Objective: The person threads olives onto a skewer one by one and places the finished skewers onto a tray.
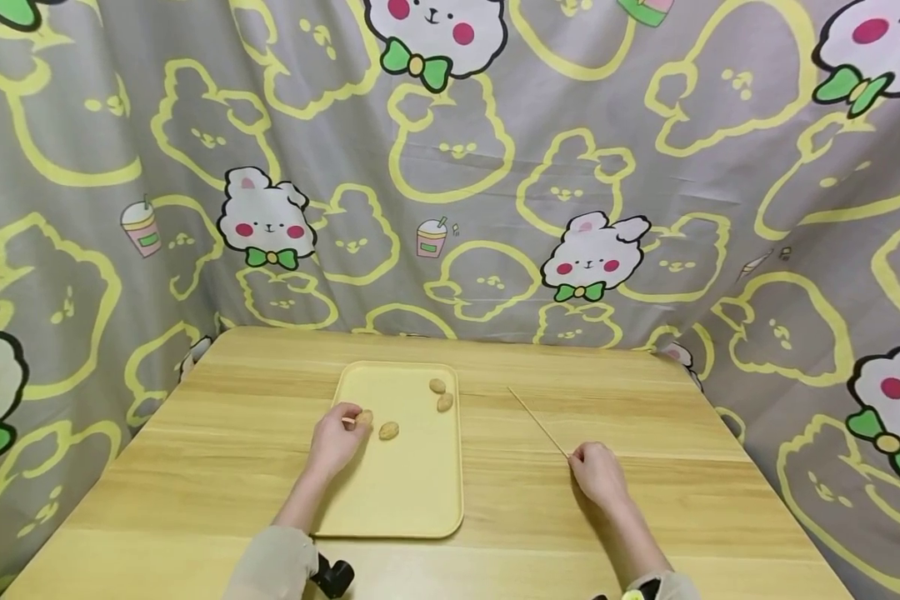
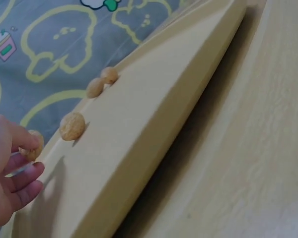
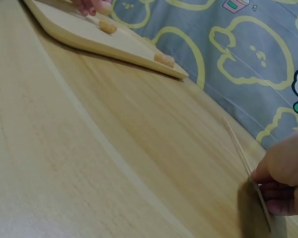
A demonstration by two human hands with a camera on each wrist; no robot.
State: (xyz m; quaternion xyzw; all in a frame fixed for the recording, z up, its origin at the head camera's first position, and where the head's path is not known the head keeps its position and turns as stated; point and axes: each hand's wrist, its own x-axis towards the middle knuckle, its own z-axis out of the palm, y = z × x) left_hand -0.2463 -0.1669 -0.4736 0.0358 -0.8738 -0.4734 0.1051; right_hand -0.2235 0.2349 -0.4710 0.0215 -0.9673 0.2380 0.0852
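Note:
Between the thumb and fingers of my left hand (image 1: 336, 440) is a tan walnut (image 1: 364, 417), pinched above the left part of a pale yellow tray (image 1: 401, 492). Another walnut (image 1: 388, 431) lies on the tray just right of that hand. Two more, a walnut (image 1: 437, 386) and a second walnut (image 1: 445, 403), sit close together at the tray's far right corner. To the right of the tray, my right hand (image 1: 598, 473) grips a thin wooden skewer (image 1: 537, 421) near its lower end. In the right wrist view the skewer (image 3: 237, 144) slants past the fingertips.
The tray stands on a light wood table (image 1: 517, 517) and has a low raised rim (image 1: 461, 467). A grey curtain (image 1: 480, 183) with cartoon prints hangs behind the table and along both sides.

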